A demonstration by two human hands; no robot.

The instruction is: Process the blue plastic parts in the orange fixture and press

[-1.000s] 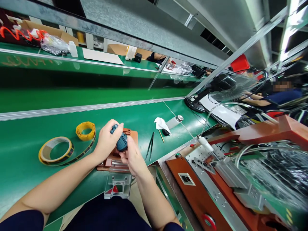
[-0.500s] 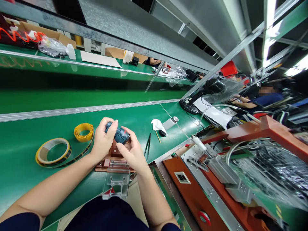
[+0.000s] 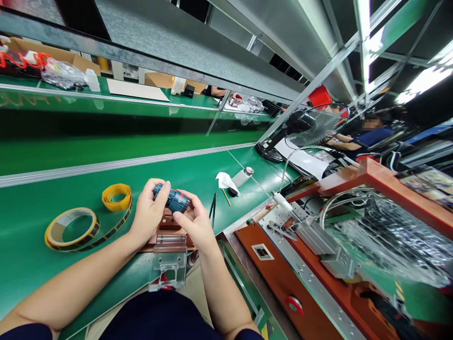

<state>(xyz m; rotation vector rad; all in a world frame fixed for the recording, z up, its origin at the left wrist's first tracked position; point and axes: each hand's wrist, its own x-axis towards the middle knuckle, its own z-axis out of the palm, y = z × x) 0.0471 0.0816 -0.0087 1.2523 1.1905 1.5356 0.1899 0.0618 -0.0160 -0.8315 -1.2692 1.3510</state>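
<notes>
Between both hands is a dark blue, roughly cylindrical tool part (image 3: 177, 201) with a small red mark, held tilted above a reddish-brown fixture (image 3: 171, 219). My left hand (image 3: 151, 208) grips its left end, thumb laid along the top. At the right end, my right hand (image 3: 196, 221) closes on it with thumb and fingers. Toward my body, a clear plastic flap (image 3: 168, 259) with a cut-out extends from the fixture. Part of the fixture is hidden by my hands.
Left lie a yellow tape roll (image 3: 116, 197) and a larger striped tape roll (image 3: 52, 233). Tweezers (image 3: 213, 210), a white cloth (image 3: 225, 180) and a silver-topped bottle (image 3: 242, 177) are to the right. Beyond stand a fan (image 3: 300, 123) and a brown-framed machine (image 3: 272, 278); a person sits behind.
The camera view has swung slightly right, so the surroundings sit further left. Both hands keep hold of the blue part, which looks slightly turned.
</notes>
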